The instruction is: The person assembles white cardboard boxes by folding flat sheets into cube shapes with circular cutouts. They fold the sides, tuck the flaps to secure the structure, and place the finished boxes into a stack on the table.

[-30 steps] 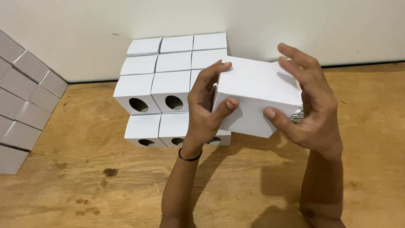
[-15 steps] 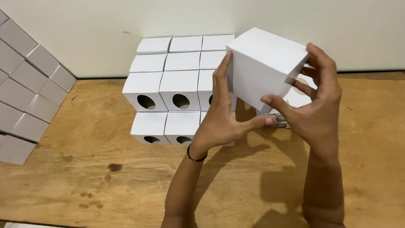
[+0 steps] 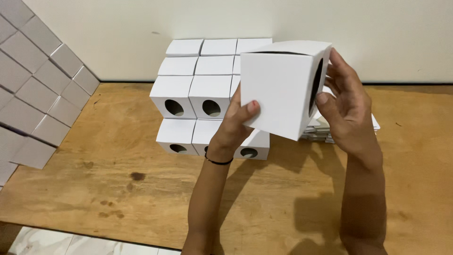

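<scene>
Left hand: my left hand [image 3: 234,123] grips the box [image 3: 279,89] at its lower left edge, thumb pressed on the face turned toward me, the other fingers hidden behind it.
Right hand: my right hand [image 3: 348,107] is half open and cups the box's right side, thumb tip at the rim of the round hole there, fingers spread behind.
Box: a white cardboard cube, held in the air above the board [image 3: 118,189] and in front of the stack [image 3: 198,89].
Box heading: tilted a little, the bottom right corner lowest; the holed side points to my right, the top flap shows a dark slit along its near edge. No side looks clearly longer, so I cannot tell a long axis.
Stack: like white boxes in rows against the wall [image 3: 377,33], round holes facing me.
Right of box: a low pile of flat white blanks [image 3: 325,130] just behind my right hand.
Far left: a slanted wall of grey-white boxes [image 3: 33,89].
</scene>
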